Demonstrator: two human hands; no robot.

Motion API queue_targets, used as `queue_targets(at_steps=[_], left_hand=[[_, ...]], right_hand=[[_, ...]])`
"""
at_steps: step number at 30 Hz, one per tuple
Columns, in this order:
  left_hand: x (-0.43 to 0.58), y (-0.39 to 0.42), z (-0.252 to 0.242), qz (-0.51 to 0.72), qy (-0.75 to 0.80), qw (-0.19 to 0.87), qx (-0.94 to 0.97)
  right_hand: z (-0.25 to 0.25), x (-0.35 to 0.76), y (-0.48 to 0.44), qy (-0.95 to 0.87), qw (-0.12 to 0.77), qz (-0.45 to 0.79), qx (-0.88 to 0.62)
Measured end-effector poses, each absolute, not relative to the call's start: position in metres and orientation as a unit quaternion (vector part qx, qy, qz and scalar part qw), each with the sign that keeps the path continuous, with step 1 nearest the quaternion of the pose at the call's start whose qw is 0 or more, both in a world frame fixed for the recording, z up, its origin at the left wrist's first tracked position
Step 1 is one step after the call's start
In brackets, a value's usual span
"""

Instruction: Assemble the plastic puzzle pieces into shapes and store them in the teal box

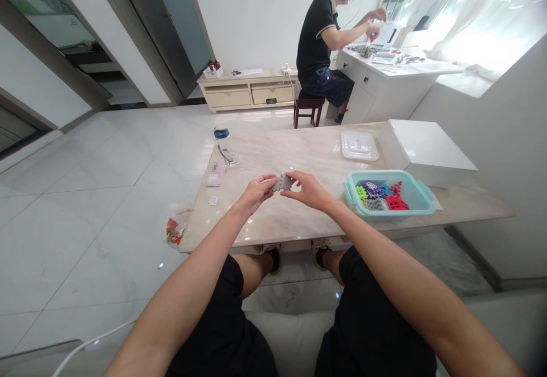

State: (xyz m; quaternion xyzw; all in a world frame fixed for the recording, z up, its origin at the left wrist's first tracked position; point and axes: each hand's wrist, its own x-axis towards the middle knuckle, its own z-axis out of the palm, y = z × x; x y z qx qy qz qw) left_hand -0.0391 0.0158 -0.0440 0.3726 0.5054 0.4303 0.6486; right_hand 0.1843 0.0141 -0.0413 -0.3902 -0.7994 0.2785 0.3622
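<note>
Between my two hands, above the marble-patterned table, is a small grey notched piece (pixel 282 183). My left hand (pixel 257 192) pinches its left end, and my right hand (pixel 308 189) grips its right end between thumb and fingers. Both hands are closed on it. To the right of my right hand stands a light teal plastic bin (pixel 391 216) holding green, purple, blue, red and grey interlocking pieces, sorted roughly by colour.
The table (pixel 273 223) also bears a clear plastic lid (pixel 359 146), a large white box (pixel 431 143), a blue-capped bottle (pixel 221 133) and a pink packet (pixel 215 177). Beyond it, a seated person (pixel 318 35) works at a white desk (pixel 397 68).
</note>
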Motion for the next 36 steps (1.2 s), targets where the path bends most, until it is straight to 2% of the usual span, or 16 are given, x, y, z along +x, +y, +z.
queue_targets(at_steps=[6, 12, 19, 28, 36], left_hand=[[-0.033, 0.012, -0.047, 0.409, 0.457, 0.696, 0.374], [-0.03, 0.009, -0.046, 0.378, 0.461, 0.697, 0.398], [-0.034, 0.008, -0.032, 0.426, 0.452, 0.696, 0.36], [-0.031, 0.003, -0.033, 0.46, 0.5, 0.619, 0.393], [-0.03, 0.005, -0.038, 0.446, 0.494, 0.586, 0.462]], right_hand=[[-0.041, 0.179, 0.014, -0.776, 0.381, 0.311, -0.395], [-0.046, 0.181, 0.015, -0.755, 0.402, 0.328, -0.401], [-0.047, 0.184, 0.015, -0.722, 0.4, 0.368, -0.429], [-0.031, 0.178, 0.006, -0.617, 0.378, 0.587, -0.362], [-0.038, 0.172, 0.009, -0.475, 0.404, 0.689, -0.37]])
